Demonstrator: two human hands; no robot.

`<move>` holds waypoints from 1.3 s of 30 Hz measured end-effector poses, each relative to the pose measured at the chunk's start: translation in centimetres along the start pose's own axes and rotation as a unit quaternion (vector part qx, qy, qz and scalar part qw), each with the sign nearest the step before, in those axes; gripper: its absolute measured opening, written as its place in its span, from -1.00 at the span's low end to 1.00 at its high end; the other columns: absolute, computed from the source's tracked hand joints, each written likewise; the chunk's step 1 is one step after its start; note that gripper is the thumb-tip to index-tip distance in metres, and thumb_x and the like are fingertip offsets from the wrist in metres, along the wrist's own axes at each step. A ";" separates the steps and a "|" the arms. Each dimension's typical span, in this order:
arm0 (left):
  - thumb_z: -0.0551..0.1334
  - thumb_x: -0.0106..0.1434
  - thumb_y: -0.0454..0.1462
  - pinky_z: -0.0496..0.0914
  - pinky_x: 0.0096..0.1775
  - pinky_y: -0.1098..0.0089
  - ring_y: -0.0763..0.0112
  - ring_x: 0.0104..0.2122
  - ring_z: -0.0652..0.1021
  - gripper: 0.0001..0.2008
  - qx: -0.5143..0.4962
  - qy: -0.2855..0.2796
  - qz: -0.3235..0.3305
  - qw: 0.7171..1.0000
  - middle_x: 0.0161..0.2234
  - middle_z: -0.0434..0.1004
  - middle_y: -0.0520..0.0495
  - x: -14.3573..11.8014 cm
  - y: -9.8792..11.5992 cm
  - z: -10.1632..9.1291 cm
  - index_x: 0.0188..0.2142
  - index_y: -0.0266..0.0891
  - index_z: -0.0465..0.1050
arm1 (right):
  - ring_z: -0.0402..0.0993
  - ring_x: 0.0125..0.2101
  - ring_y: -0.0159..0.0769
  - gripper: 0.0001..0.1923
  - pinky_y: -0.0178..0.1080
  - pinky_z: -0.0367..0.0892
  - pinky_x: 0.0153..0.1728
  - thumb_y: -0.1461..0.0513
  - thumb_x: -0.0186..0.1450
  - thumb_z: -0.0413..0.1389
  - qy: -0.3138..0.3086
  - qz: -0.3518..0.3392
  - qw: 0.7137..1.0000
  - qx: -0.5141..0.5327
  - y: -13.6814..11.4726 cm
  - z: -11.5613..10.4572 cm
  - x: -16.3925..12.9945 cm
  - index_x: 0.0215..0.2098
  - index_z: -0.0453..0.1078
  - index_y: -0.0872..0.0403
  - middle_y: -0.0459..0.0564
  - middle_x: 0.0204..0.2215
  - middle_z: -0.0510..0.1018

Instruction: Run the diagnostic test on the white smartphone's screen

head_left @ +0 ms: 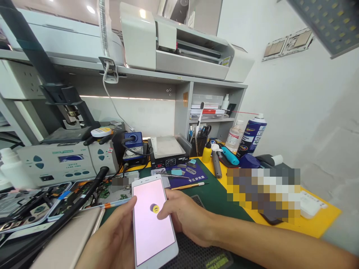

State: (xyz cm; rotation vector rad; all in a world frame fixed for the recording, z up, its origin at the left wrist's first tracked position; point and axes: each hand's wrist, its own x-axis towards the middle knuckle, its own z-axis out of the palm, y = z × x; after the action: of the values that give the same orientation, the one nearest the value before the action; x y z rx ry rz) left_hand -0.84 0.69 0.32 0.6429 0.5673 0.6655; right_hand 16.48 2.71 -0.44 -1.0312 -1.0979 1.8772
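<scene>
A white smartphone (pixel 146 246) is held upright and slightly tilted above the bench. Its lit screen is pale pink, with a small yellow and purple graphic (pixel 155 208) near the middle. Along the phone's left edge, my left hand (pixel 114 233) is closed, its thumb on the frame and its other fingers mostly hidden. My right hand (pixel 187 216) grips the right edge, the fingers passing behind the phone. The right thumb lies over the screen beside the graphic; whether it touches the glass I cannot tell. Beneath the phone is a black perforated mat (pixel 193 252).
A green work mat (pixel 235 209) covers the bench. Left are a soldering station (pixel 67 162), trays of circuit boards (pixel 92 194) and a black hose (pixel 81 209). Behind the phone sit a hot plate (pixel 165 145) and a brush (pixel 187 185). A spray can (pixel 251 136) stands right.
</scene>
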 end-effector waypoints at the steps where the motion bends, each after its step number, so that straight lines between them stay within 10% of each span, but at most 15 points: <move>1: 0.08 0.43 -0.12 0.56 -0.33 0.05 0.01 -0.27 0.65 -0.48 -0.005 -0.010 -0.003 1.000 -0.13 0.66 -0.22 0.0 -0.1 -0.2 0.35 -0.02 0.19 | 0.39 -0.43 -0.32 -0.53 -0.23 0.28 -0.33 0.31 -0.09 0.15 -0.003 -0.002 1.000 0.002 0.0 -0.1 0.0 -0.16 0.49 0.08 -0.13 -0.44 0.47; 19: 0.14 0.37 -0.06 0.56 -0.30 0.00 -0.23 -0.03 0.58 -0.47 0.021 0.013 -0.007 1.000 0.05 0.60 -0.29 0.0 -0.6 -0.4 0.30 -0.03 0.32 | 0.44 -0.42 -0.31 -0.56 -0.25 0.29 -0.31 -0.04 0.11 0.30 0.042 0.007 0.999 -0.018 -0.4 0.7 -0.5 -0.23 0.50 0.13 -0.04 -0.41 0.55; 29: 0.09 0.42 -0.12 0.55 -0.35 0.01 -0.16 -0.14 0.64 -0.38 0.004 0.006 -0.006 1.000 -0.06 0.65 -0.36 -0.1 -0.1 -0.9 0.41 -0.17 0.07 | 0.41 -0.50 -0.29 -0.57 -0.25 0.28 -0.40 0.19 -0.04 0.12 -0.005 -0.005 1.000 0.016 -0.6 0.1 -0.1 -0.17 0.38 0.09 -0.06 -0.46 0.53; 39: 0.09 0.39 0.01 0.51 -0.32 0.01 -0.08 -0.22 0.61 -0.39 -0.004 0.031 -0.002 1.000 -0.14 0.64 -0.27 -0.1 -0.5 -0.9 0.33 -0.21 0.23 | 0.42 -0.39 -0.31 -0.49 -0.32 0.26 -0.40 0.40 -0.18 0.28 -0.010 -0.035 0.998 -0.048 -0.6 0.1 -0.7 -0.22 0.36 0.09 -0.15 -0.41 0.51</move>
State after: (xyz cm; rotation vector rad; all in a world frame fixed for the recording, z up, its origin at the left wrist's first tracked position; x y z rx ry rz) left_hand -1.31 0.60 -0.57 0.6145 0.6219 0.6849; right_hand 16.79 2.33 0.28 -1.0159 -1.2299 1.7988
